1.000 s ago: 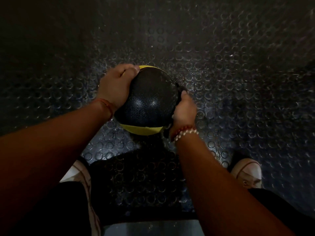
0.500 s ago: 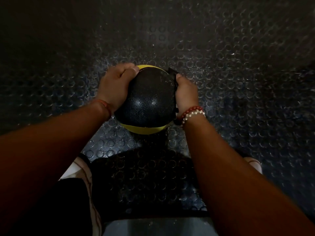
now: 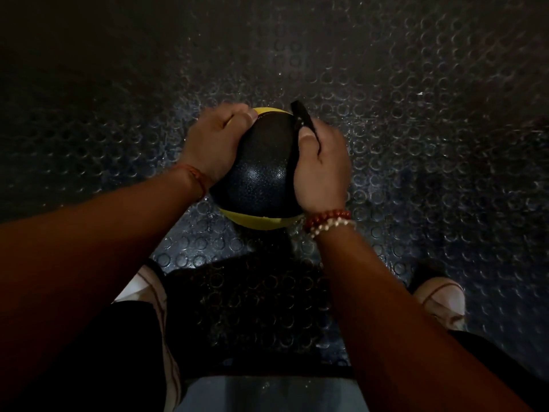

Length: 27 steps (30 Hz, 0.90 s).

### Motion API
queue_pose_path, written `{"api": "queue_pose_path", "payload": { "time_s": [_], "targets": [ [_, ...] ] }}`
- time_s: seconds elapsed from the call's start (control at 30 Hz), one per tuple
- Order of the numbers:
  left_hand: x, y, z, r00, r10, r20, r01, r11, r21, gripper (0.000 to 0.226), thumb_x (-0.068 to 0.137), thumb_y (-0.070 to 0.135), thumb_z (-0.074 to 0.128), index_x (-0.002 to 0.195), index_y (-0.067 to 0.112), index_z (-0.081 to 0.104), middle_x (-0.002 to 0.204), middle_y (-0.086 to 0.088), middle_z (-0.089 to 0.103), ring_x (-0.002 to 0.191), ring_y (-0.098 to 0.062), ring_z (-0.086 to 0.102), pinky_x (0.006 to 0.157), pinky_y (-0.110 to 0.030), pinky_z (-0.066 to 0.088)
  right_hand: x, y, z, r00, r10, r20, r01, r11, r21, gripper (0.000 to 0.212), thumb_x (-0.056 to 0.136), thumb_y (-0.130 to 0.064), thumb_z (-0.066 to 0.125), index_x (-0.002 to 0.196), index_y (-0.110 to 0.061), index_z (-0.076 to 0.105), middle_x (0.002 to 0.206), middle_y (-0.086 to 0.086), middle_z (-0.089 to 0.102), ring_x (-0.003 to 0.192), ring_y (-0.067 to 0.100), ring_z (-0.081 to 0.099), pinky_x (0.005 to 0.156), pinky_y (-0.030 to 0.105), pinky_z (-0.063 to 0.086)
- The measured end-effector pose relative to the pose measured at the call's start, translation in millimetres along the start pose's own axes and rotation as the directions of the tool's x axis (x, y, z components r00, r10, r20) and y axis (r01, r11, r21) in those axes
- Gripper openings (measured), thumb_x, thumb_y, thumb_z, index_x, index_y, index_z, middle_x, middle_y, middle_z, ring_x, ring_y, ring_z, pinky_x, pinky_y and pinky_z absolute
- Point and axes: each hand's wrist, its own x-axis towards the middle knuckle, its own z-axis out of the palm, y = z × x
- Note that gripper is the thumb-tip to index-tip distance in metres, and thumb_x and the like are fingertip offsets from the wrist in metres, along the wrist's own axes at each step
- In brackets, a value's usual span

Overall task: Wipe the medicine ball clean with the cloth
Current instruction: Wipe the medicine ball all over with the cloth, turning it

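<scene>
Head view. Ball (image 3: 261, 171): black with yellow bands at top and bottom, held above the floor (image 3: 416, 114) between both hands, ahead of the knees. Left hand (image 3: 214, 144): fingers curled over the ball's upper left side, gripping it. Right hand (image 3: 322, 171): fingers curled round a dark cloth (image 3: 301, 117), pressing it against the ball's right side; one cloth end sticks up past the thumb. Floor: dark, studded with raised circles. Shoes (image 3: 442, 298): pale, one at each lower side.

The medicine ball (image 3: 261, 173) is pebbled black, with yellow bands at its far and near ends. The cloth (image 3: 301, 117) is black. The dark floor (image 3: 416, 144) bears raised rings. The bracelets (image 3: 326, 221) are red and white.
</scene>
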Motion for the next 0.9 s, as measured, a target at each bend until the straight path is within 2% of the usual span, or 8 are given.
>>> {"api": "queue_pose_path", "payload": {
  "time_s": [0.07,0.2,0.33,0.47,0.57,0.67,0.77,0.9],
  "targets": [
    [0,-1,0,1.000,0.001,-0.004,-0.001,1.000,0.017,0.049,0.078,0.063,0.048,0.107,0.031,0.071,0.108,0.012,0.065,0.111,-0.014,0.060,0.103,-0.043,0.046,19,0,-2,0.994,0.046,0.095,-0.046,0.999,-0.003,0.028,0.092,-0.034,0.041,0.097,-0.025,0.067,0.103,0.001,0.061,0.095,0.016,0.056,0.081,0.029,0.041],
    [3,1,2,0.999,-0.028,0.016,0.027,0.999,0.047,0.046,0.074,0.070,0.047,0.102,0.041,0.070,0.121,0.002,0.065,0.115,-0.016,0.058,0.105,-0.046,0.045,35,8,-10,0.946,0.302,0.119,-0.321,0.928,0.189,0.037,0.094,-0.023,0.047,0.058,-0.022,0.052,0.067,-0.005,0.054,0.066,0.010,0.051,0.061,0.026,0.036],
    [7,5,1,0.998,-0.038,0.042,0.037,0.999,0.038,0.022,0.077,0.061,0.050,0.087,0.049,0.065,0.116,0.007,0.065,0.112,-0.014,0.059,0.103,-0.040,0.045,9,25,-2,0.930,0.368,-0.007,-0.353,0.898,0.261,0.026,0.088,-0.032,0.045,0.078,-0.015,0.063,0.091,0.006,0.061,0.086,0.019,0.057,0.077,0.035,0.045],
    [12,1,-2,0.998,0.006,0.069,-0.011,0.998,0.068,0.015,0.090,0.044,0.049,0.096,0.042,0.063,0.114,0.010,0.063,0.109,-0.007,0.056,0.096,-0.020,0.041,-27,12,1,0.985,0.084,-0.148,-0.059,0.985,0.165,0.035,0.090,-0.025,0.044,0.117,-0.016,0.063,0.112,0.005,0.055,0.090,-0.005,0.047,0.081,0.003,0.035],
    [12,-2,-2,0.996,0.014,0.090,-0.024,0.993,0.120,0.015,0.092,0.046,0.047,0.100,0.043,0.059,0.119,0.009,0.059,0.112,-0.007,0.052,0.089,-0.013,0.035,-14,-3,-3,0.998,-0.055,-0.021,0.055,0.998,0.016,0.038,0.094,-0.027,0.044,0.130,-0.032,0.055,0.113,-0.005,0.045,0.096,-0.002,0.045,0.080,0.006,0.033],
    [12,-3,-1,0.995,-0.015,0.094,0.002,0.991,0.136,0.030,0.083,0.060,0.043,0.103,0.046,0.061,0.127,0.003,0.060,0.115,-0.011,0.053,0.093,-0.023,0.036,15,-8,-5,0.994,-0.049,0.099,0.057,0.995,-0.085,0.034,0.096,-0.030,0.042,0.124,-0.031,0.061,0.109,-0.005,0.047,0.087,-0.002,0.043,0.071,0.008,0.032],
    [10,2,0,0.996,-0.036,0.082,0.025,0.990,0.136,0.060,0.070,0.072,0.041,0.114,0.039,0.066,0.131,0.002,0.060,0.119,-0.012,0.053,0.103,-0.029,0.039,39,-1,-1,0.987,0.019,0.161,-0.016,1.000,-0.024,0.033,0.092,-0.032,0.041,0.103,-0.020,0.071,0.100,0.004,0.060,0.089,0.014,0.054,0.078,0.027,0.043],
    [8,7,1,0.996,-0.045,0.071,0.039,0.996,0.085,0.030,0.079,0.061,0.048,0.098,0.044,0.063,0.122,0.006,0.062,0.116,-0.015,0.056,0.105,-0.037,0.043,47,8,-14,0.915,0.327,0.235,-0.368,0.917,0.156,0.030,0.095,-0.019,0.044,0.069,-0.017,0.059,0.071,-0.001,0.057,0.067,0.013,0.052,0.062,0.021,0.042]
  ]
}}
